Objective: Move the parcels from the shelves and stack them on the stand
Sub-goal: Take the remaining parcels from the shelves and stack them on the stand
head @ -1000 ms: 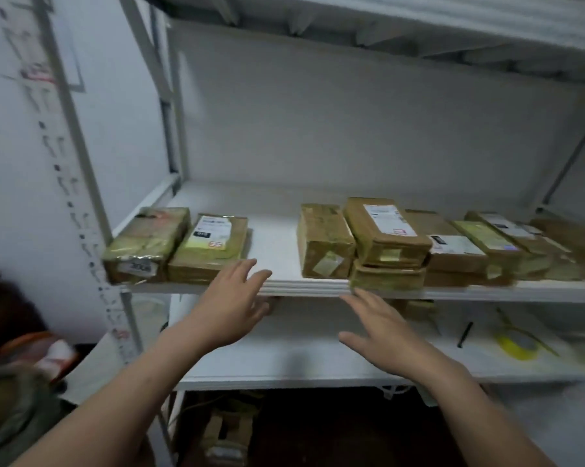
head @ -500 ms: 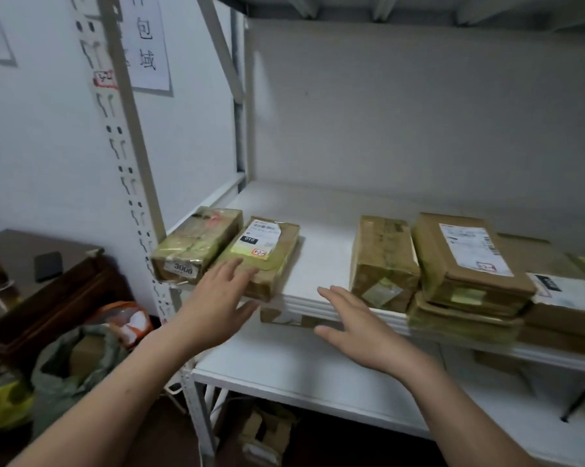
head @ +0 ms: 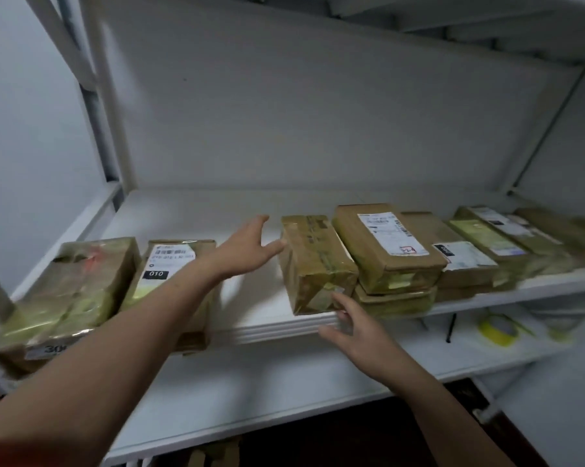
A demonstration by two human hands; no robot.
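On upper shelf (head: 257, 298) | left hand (head: 247, 246), right hand (head: 355, 326) fingers (head: 262, 220) spread beside taped parcel (head: 314, 261) | stacked boxes (head: 388, 251) abut it

We are looking at a dim, flat, grey-green scene lit by soft light whose source we are not seeing, with the left hand (head: 247, 247) casting only a faint smudge of shadow on the shelf board (head: 190, 214) and the floor (head: 334, 439) at 6 o'clock sinking into near black. Motion blur is smearing the left-end parcel (head: 72, 284) at 9 o'clock and the right-end parcels (head: 553, 237) at 3 o'clock, while the wide lens is bending the upright (head: 102, 96) at 10 o'clock.
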